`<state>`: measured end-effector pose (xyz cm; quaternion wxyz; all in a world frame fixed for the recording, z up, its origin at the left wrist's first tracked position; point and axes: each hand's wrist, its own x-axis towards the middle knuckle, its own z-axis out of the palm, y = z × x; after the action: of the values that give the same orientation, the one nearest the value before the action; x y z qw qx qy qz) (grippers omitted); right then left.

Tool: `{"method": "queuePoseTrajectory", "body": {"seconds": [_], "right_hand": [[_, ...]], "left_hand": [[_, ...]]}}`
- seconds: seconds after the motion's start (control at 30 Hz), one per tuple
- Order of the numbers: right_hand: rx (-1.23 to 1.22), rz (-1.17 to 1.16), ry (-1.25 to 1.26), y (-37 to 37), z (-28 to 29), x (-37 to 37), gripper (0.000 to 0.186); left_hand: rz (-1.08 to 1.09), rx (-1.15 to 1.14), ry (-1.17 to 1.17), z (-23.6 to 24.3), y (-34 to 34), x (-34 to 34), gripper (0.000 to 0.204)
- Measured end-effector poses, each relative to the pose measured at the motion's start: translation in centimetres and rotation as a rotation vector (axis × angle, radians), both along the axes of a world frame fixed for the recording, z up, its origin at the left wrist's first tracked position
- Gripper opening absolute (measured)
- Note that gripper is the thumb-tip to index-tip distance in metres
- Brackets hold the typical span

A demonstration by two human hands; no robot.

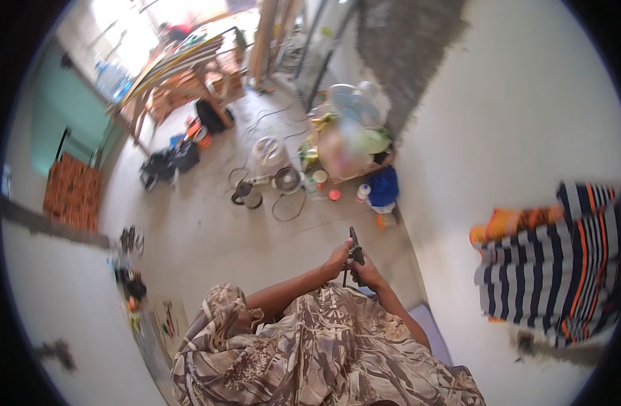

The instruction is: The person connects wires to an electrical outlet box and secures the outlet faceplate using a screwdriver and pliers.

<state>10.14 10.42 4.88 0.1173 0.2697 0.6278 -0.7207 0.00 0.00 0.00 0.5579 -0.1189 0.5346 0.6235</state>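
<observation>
Head view: left hand [337, 257] and right hand [368, 272] both gripping a dark slim tool [354, 249], closing round its lower handle. Judging it rigid, light, probably metal; best holding low, near the handle.

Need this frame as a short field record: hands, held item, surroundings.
left hand: left hand closed on the dark tool
right hand: right hand closed on the same tool, lower down
held item: dark tool, slim, roughly upright between both hands; kind unclear
lap: patterned cloth
floor: floor with cable and blue container
right side: striped cloth
</observation>
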Motion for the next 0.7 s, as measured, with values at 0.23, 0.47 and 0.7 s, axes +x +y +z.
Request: {"method": "queuePoseTrajectory", "body": {"seconds": [0.23,0.47,0.7], "right_hand": [[-0.246,-0.044,-0.136,-5.8,-4.3,-12.0,0.025],[-0.207,0.280,-0.114,-11.9,-9.3,-22.1,0.026],[-0.084,0.622,-0.255,-15.5,-14.7,-29.9,0.037]], "left_hand": [[0.513,0.028,0.037,-0.9,-11.6,-7.9,0.033],[0.661,-0.241,0.115,-3.2,-15.1,-13.7,0.026],[0.408,-0.385,0.048,-10.2,-21.3,-19.4,0.048]]}}
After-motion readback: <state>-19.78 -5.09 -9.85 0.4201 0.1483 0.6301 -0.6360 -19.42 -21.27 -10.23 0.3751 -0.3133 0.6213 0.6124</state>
